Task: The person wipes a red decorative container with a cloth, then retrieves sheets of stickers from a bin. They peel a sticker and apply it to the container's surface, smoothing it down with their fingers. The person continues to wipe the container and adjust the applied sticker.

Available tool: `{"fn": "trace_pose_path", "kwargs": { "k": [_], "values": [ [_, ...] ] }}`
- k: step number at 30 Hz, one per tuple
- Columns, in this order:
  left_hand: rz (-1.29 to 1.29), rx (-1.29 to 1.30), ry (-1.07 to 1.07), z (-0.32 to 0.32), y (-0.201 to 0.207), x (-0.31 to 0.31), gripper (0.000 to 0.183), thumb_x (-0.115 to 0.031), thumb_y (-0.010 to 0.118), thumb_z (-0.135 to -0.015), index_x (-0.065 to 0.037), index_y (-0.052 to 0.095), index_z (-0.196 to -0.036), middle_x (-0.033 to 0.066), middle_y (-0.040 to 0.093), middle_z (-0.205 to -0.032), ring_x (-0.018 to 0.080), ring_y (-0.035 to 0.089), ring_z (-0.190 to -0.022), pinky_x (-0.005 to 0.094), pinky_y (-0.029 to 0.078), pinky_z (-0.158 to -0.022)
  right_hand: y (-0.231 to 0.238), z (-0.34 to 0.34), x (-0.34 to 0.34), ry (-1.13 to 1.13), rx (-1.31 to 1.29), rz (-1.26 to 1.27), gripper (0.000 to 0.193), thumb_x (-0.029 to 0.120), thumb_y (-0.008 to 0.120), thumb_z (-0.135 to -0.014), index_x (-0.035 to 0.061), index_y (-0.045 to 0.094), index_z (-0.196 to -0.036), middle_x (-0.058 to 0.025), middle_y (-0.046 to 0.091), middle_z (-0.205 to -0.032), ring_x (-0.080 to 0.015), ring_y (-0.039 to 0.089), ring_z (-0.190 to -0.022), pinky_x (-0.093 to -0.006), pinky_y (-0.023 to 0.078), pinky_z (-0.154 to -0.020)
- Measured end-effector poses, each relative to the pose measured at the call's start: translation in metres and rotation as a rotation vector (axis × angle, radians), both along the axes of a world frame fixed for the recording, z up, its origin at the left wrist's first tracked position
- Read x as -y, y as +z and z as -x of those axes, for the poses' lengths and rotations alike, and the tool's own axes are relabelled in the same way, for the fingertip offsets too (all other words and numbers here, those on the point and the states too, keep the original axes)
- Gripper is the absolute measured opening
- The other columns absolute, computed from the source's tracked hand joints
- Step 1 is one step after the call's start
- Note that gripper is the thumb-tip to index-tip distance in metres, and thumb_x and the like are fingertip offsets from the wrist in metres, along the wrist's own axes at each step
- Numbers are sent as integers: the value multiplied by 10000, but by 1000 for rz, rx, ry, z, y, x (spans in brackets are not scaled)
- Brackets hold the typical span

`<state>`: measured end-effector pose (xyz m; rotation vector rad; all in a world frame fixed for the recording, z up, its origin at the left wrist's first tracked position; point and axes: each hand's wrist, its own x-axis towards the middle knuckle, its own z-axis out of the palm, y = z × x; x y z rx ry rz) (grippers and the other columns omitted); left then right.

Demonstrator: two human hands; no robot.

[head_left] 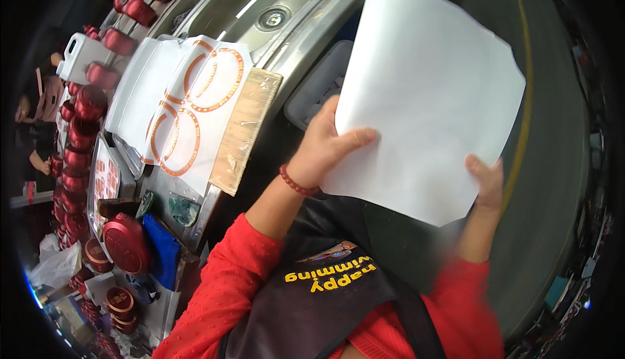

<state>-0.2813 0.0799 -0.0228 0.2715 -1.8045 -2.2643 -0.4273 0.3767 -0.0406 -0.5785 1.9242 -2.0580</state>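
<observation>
A large white sheet of paper (430, 92) is held up in front of me, slightly curved, its face blank. My left hand (332, 141) grips its left edge, the thumb lying on the near face and the fingers hidden behind. At the lower right edge my right hand (485, 180) pinches the sheet, its thumb on top. To the left, a white sheet with orange-red ring-shaped decals (211, 85) lies over the metal counter. Beside it, along the counter's edge, is a light wooden board (244, 134) with a glossy cover.
A steel sink (257, 7) lies beyond the decals. Below the counter stands a grey plastic bin (319, 79). Several dark red pots (81, 134) line the far left, near a white jug (81, 56), a red lid-like piece (127, 243) and a blue cloth (161, 248). Another person (42, 98) is at the far left.
</observation>
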Motion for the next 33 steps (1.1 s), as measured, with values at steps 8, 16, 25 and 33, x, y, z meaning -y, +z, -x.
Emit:
{"fn": "trace_pose_path", "kwargs": {
  "k": [8,16,25,33],
  "values": [
    [621,-394,599,-81,-3,50,795,-200,745,-921,21,313,-1551,169,429,-1508,274,486,-1342,426,411,-1103,93,122,240,134,-199,397,233,65,749,-841,-114,696,-981,-176,726,-943,-252,727,-775,-361,591,-687],
    [595,-60,412,-185,-71,31,648,-111,750,-898,32,458,-1459,192,580,-1394,292,649,-1175,380,519,-989,18,144,463,-140,-248,66,285,23,755,-807,-155,670,-1012,-189,720,-985,-279,713,-844,-403,558,-724],
    [671,-64,236,-212,-85,64,502,-85,743,-875,16,566,-1334,227,645,-1223,378,666,-1060,401,538,-914,1,100,528,-134,-435,-570,349,111,640,-838,-110,700,-1102,-317,705,-1087,-422,731,-958,-451,605,-768],
    [668,-98,166,-236,-97,78,474,-108,732,-887,-2,574,-1321,200,667,-1145,374,659,-1005,411,537,-860,4,98,552,-57,-481,-958,352,147,608,-887,-79,706,-1138,-248,723,-1150,-367,757,-912,-465,613,-751]
  ]
}}
